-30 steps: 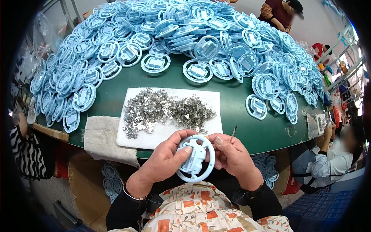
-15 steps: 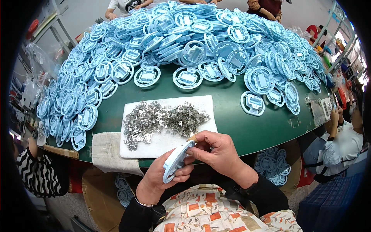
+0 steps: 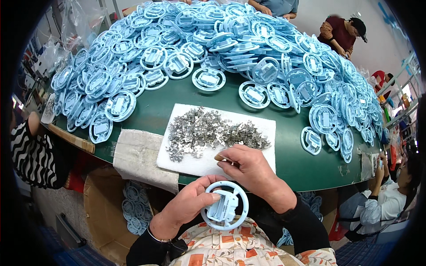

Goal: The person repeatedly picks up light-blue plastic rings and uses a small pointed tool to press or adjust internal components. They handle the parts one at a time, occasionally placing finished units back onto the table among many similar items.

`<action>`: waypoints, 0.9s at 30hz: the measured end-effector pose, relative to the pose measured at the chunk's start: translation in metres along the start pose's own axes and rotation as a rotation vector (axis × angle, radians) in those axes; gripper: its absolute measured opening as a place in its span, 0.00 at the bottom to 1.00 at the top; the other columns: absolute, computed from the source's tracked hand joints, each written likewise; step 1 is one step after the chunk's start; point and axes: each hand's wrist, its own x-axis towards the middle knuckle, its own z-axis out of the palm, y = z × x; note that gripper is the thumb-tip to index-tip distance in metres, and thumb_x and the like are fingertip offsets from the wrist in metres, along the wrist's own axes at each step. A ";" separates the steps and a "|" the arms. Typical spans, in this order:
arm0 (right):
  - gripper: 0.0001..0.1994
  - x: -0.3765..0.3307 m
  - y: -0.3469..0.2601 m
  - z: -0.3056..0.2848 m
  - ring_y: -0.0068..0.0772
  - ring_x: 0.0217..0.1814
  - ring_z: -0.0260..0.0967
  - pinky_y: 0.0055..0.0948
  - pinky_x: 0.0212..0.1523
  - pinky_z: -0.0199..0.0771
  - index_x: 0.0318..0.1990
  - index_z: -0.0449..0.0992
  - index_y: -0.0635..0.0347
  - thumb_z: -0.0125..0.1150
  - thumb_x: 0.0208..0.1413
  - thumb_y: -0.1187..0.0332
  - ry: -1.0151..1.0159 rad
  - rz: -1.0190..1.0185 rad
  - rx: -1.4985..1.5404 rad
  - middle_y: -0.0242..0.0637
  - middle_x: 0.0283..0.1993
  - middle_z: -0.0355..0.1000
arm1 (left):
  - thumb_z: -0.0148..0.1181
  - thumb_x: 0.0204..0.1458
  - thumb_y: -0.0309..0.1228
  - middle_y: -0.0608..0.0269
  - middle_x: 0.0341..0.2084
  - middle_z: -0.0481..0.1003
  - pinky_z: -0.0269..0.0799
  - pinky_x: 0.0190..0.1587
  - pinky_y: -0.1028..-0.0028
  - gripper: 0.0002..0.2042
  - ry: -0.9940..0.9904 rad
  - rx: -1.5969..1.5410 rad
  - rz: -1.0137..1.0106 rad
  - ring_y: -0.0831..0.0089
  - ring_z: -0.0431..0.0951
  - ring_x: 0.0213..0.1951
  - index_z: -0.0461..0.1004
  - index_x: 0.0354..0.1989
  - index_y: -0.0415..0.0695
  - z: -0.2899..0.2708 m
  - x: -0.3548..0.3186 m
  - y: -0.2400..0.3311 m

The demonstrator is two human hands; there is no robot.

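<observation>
We are gripping round pale-blue plastic ring part (image 3: 224, 207) in left hand (image 3: 188, 206); right hand (image 3: 250, 170), fingers curled, pinching thin tool, reaching heap of small silver metal clips (image 3: 208, 133) just beyond, at near edge of white foam pad (image 3: 195, 164).

The table (image 3: 146, 115) is dark green. Heaped across its far side, the ring-shaped plastic parts (image 3: 248, 40) are light blue. On its near edge lies a white pad (image 3: 199, 164) carrying silvery-grey metal clips (image 3: 208, 135). Left of the table, a sleeve (image 3: 31, 155) shows black-and-white stripes, possibly zebra-like.
</observation>
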 end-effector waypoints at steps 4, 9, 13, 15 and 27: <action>0.07 0.029 -0.012 0.033 0.48 0.36 0.77 0.42 0.36 0.79 0.42 0.80 0.55 0.65 0.56 0.69 -0.104 -0.104 -0.129 0.39 0.38 0.75 | 0.52 0.60 0.26 0.59 0.46 0.76 0.78 0.48 0.75 0.21 0.139 -0.061 0.023 0.78 0.79 0.45 0.64 0.61 0.33 -0.012 -0.020 0.002; 0.08 0.047 -0.025 0.053 0.44 0.34 0.78 0.40 0.33 0.79 0.41 0.80 0.54 0.67 0.52 0.71 -0.128 -0.173 -0.348 0.36 0.36 0.74 | 0.51 0.63 0.27 0.61 0.46 0.76 0.77 0.47 0.78 0.17 0.190 0.024 0.056 0.82 0.78 0.44 0.67 0.59 0.34 -0.024 -0.030 0.003; 0.07 0.056 -0.031 0.063 0.43 0.33 0.78 0.40 0.31 0.79 0.39 0.80 0.53 0.67 0.53 0.68 -0.170 -0.220 -0.450 0.34 0.36 0.74 | 0.51 0.63 0.27 0.62 0.45 0.77 0.77 0.46 0.78 0.16 0.205 0.050 0.068 0.82 0.78 0.43 0.68 0.58 0.34 -0.028 -0.036 0.007; 0.07 0.057 -0.030 0.064 0.43 0.32 0.78 0.40 0.30 0.78 0.39 0.79 0.53 0.67 0.53 0.67 -0.166 -0.226 -0.488 0.34 0.35 0.74 | 0.52 0.64 0.27 0.63 0.44 0.77 0.77 0.46 0.78 0.16 0.202 0.078 0.078 0.83 0.78 0.43 0.68 0.57 0.34 -0.032 -0.037 0.008; 0.08 0.043 -0.014 0.042 0.42 0.30 0.78 0.39 0.28 0.77 0.34 0.77 0.55 0.69 0.51 0.65 -0.092 -0.274 -0.430 0.34 0.31 0.74 | 0.50 0.69 0.33 0.68 0.40 0.77 0.75 0.43 0.81 0.13 0.288 0.233 0.128 0.86 0.76 0.40 0.72 0.54 0.36 -0.023 -0.022 0.010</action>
